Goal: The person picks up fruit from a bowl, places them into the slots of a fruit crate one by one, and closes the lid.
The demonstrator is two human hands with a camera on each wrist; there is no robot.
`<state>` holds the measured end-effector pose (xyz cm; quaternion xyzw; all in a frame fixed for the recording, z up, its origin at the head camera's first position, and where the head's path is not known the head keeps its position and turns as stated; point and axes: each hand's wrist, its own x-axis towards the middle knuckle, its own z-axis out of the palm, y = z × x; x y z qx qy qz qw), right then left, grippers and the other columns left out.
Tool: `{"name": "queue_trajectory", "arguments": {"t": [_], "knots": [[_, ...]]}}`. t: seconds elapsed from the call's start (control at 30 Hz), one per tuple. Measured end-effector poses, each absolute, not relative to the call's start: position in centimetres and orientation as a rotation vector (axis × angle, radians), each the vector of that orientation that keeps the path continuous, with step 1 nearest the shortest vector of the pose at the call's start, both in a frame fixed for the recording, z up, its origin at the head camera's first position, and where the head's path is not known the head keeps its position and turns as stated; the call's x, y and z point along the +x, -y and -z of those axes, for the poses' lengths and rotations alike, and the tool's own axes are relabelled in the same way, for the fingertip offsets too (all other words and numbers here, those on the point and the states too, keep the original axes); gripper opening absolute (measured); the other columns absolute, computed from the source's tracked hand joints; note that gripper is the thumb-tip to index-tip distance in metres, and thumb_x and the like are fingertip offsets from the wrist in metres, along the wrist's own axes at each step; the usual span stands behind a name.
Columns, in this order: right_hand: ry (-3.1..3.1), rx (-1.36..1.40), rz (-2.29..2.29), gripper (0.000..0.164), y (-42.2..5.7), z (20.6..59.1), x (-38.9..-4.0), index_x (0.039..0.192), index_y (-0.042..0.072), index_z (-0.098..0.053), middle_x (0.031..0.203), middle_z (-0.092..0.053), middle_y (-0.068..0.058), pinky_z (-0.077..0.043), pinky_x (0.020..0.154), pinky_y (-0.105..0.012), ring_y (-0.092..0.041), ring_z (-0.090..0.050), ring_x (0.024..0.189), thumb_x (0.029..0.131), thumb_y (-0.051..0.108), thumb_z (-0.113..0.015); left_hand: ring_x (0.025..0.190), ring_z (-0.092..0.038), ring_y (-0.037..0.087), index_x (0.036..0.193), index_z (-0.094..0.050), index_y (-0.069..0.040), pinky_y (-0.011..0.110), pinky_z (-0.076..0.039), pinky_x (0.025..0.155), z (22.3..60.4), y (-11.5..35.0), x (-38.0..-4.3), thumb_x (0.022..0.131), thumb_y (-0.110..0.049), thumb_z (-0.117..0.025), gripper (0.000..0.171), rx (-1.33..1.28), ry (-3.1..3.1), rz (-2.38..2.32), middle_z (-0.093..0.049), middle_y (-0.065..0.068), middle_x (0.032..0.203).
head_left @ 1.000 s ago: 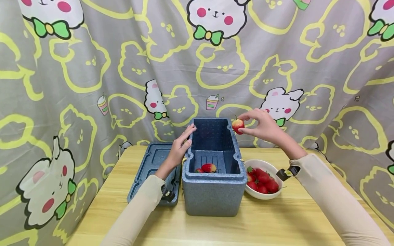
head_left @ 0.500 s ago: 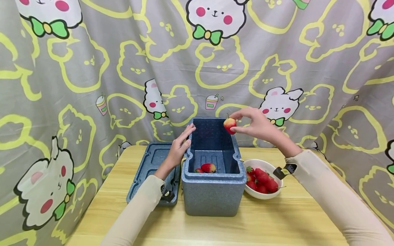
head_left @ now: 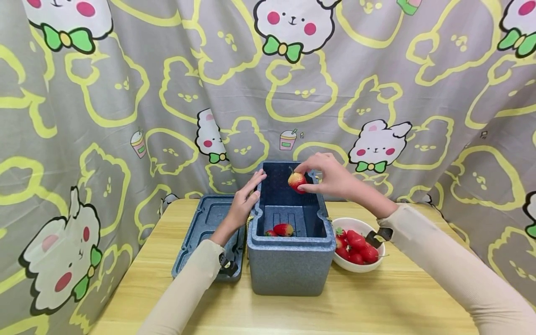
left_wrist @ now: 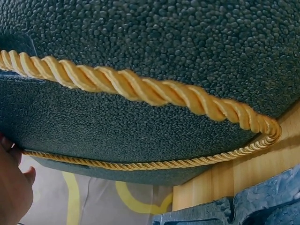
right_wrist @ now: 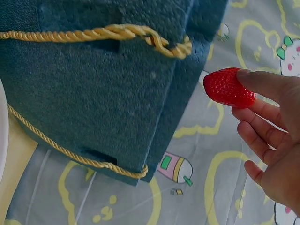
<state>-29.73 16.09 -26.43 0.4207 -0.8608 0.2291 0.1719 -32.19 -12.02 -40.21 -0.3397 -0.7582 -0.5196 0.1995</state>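
A blue-grey foam box (head_left: 291,270) stands uncovered, with a couple of strawberries (head_left: 284,229) on its floor at the near end. Over the far part of the box opening, my right hand (head_left: 331,177) pinches a red and yellowish strawberry (head_left: 296,181) between thumb and fingers. The right wrist view shows the same strawberry (right_wrist: 228,87) outside the box wall, its red side facing the camera. My left hand (head_left: 244,202) rests with extended fingers on the box's left rim. In the left wrist view, part of that hand (left_wrist: 14,187) touches the box beside a twisted gold rope (left_wrist: 154,91).
Right of the box, a white bowl (head_left: 356,268) holds several strawberries (head_left: 356,241). The foam lid (head_left: 209,216) lies on the wooden table (head_left: 289,314) at the left, partly under my left forearm. A patterned curtain (head_left: 310,107) hangs close behind the table.
My right hand has carried the strawberry leftward from the box's right rim to above its opening, dipping slightly. The left hand has stayed on the rim.
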Motion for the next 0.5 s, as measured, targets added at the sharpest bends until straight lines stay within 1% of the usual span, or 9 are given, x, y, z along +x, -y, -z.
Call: {"name": "queue_trajectory", "arguments": {"t": [0.1,0.23,0.3,0.37,0.5], "knots": [[2.445,1.244,-0.594,0.032,-15.4,26.7,-29.6,0.108,0.007,-0.077,0.103,-0.077,-0.006,-0.037,0.097,-0.051,-0.024,-0.061,0.099,0.079,0.016,-0.087,0.158,-0.022,0.029,0.153,-0.047,-0.008,0.055,-0.025,0.124,40.2,12.0,-32.2,0.105,-0.021,-0.041,0.05,-0.941,2.127,1.446,-0.035,0.009,0.166],[2.453,1.29,-0.512,0.032,-14.7,27.2,-29.4,0.108,0.009,-0.076,0.1,-0.075,-0.004,-0.038,0.095,-0.05,-0.023,-0.06,0.098,0.079,0.019,-0.088,0.158,-0.022,0.03,0.153,-0.047,-0.008,0.055,-0.024,0.125,40.2,12.1,-32.3,0.105,-0.02,-0.041,0.05,-0.942,2.125,1.446,-0.034,0.009,0.166],[2.464,1.3,-0.477,0.033,-14.4,27.5,-29.3,0.108,0.01,-0.076,0.1,-0.074,-0.003,-0.039,0.094,-0.05,-0.023,-0.06,0.098,0.079,0.02,-0.088,0.158,-0.021,0.028,0.153,-0.047,-0.008,0.056,-0.024,0.125,40.2,12.1,-32.3,0.104,-0.019,-0.041,0.051,-0.945,2.125,1.448,-0.034,0.008,0.166],[2.481,1.309,-0.446,0.033,-14.1,27.7,-29.2,0.108,0.01,-0.077,0.099,-0.074,-0.003,-0.039,0.093,-0.049,-0.023,-0.061,0.099,0.079,0.021,-0.088,0.158,-0.021,0.031,0.153,-0.046,-0.005,0.056,-0.024,0.125,39.7,12.0,-31.8,0.104,-0.016,-0.041,0.05,-0.947,2.133,1.455,-0.033,0.011,0.166],[2.511,1.305,-0.412,0.034,-13.6,28.1,-29.1,0.107,0.01,-0.077,0.099,-0.074,-0.003,-0.04,0.091,-0.046,-0.023,-0.061,0.099,0.078,0.023,-0.089,0.156,-0.021,0.04,0.153,-0.047,-0.004,0.057,-0.024,0.124,39.7,12.0,-31.8,0.104,-0.014,-0.042,0.05,-0.95,2.126,1.455,-0.034,0.012,0.166]]}}
